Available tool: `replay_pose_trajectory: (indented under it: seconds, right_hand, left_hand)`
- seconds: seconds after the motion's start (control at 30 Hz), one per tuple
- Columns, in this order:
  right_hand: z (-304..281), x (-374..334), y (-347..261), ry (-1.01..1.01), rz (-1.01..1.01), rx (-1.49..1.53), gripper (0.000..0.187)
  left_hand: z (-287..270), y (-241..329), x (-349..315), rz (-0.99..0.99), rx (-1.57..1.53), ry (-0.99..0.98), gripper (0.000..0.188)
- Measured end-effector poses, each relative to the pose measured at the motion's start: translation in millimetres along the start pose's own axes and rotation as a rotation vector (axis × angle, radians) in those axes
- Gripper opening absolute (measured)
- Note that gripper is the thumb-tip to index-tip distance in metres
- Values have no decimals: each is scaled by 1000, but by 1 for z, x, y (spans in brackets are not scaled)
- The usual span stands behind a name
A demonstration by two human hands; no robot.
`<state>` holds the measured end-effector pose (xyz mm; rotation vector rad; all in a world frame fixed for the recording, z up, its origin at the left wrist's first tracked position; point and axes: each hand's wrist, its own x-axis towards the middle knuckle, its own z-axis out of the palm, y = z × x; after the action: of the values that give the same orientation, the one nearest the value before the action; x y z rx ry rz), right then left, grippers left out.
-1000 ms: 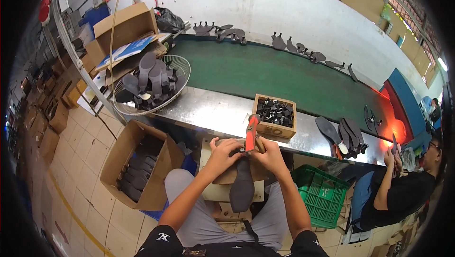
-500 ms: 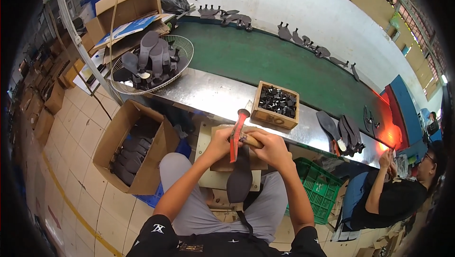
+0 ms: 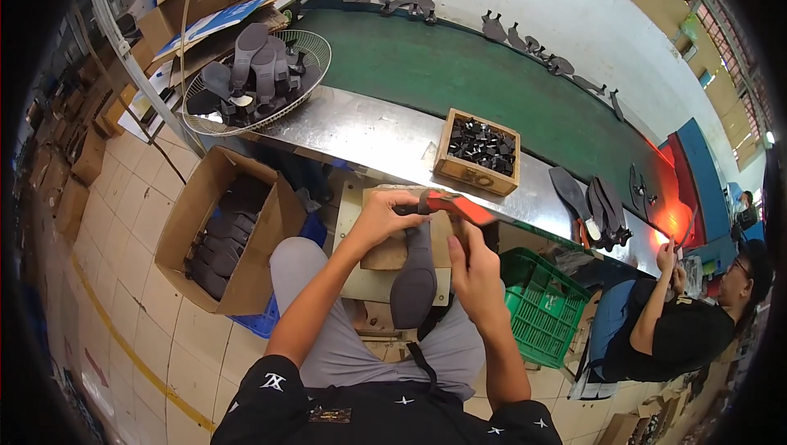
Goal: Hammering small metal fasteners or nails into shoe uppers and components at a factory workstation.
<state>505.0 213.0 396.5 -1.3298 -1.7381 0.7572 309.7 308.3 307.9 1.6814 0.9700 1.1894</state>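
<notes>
A dark grey shoe sole [image 3: 415, 281] extends toward me over the pale work block [image 3: 385, 255] between my knees. My left hand [image 3: 384, 217] is closed around the far, heel end of the sole, with a dark part showing between thumb and fingers. My right hand [image 3: 475, 269] grips the wooden handle of a hammer [image 3: 463, 205] with a red head. That head lies sideways just above and right of my left fingers, partly covering the heel end. Whether it touches the sole, I cannot tell.
A wooden box [image 3: 478, 180] of small black pieces stands on the metal bench edge [image 3: 369, 129]. More soles fill a wire basket [image 3: 316, 88] and a cardboard box [image 3: 275, 252]. Several soles lie right of the wooden box. A green crate [image 3: 541, 314] and a seated co-worker [image 3: 672, 330] are at right.
The hammer head has swung from upright to sideways and shifted right. My right hand has dropped slightly, and my left hand has moved up a little. The view has shifted slightly.
</notes>
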Motion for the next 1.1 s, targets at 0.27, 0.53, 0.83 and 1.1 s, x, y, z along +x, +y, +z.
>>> replay_pose_trajectory:
  seconds: [0.27,0.53,0.83,1.1]
  right_hand:
    - [-22,2,-43,185,-263,-86,27]
    - [-16,17,-22,-11,-268,-213,27]
    - [-22,23,-3,-75,-147,-220,27]
    - [-6,33,25,-193,-374,-623,49]
  left_hand:
    - [2,4,-11,-54,89,-18,44]
    - [2,-7,-32,-86,775,-9,79]
    - [5,7,-32,30,803,-31,52]
    - [6,82,-79,236,169,-189,16]
